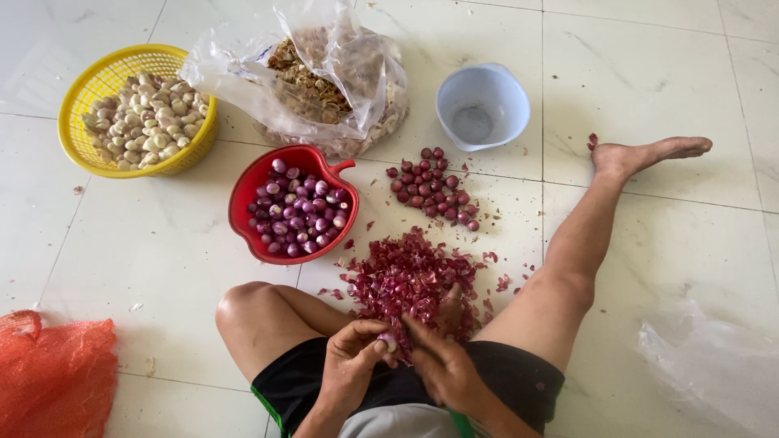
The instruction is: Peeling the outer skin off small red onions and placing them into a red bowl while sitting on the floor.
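Observation:
I sit on a tiled floor with my legs apart. My left hand grips a small pale purple shallot between thumb and fingers. My right hand touches the same shallot with its fingertips, pinching at its skin. Both hands hover over a heap of red-purple shallot skins lying between my legs. A red apple-shaped bowl full of peeled shallots stands to the left of the heap. A small pile of unpeeled dark red shallots lies on the floor beyond the heap.
A yellow basket of peeled garlic cloves stands far left. A clear plastic bag of dry peelings lies at the back, next to a pale blue bowl. An orange mesh sack lies near left, clear plastic near right.

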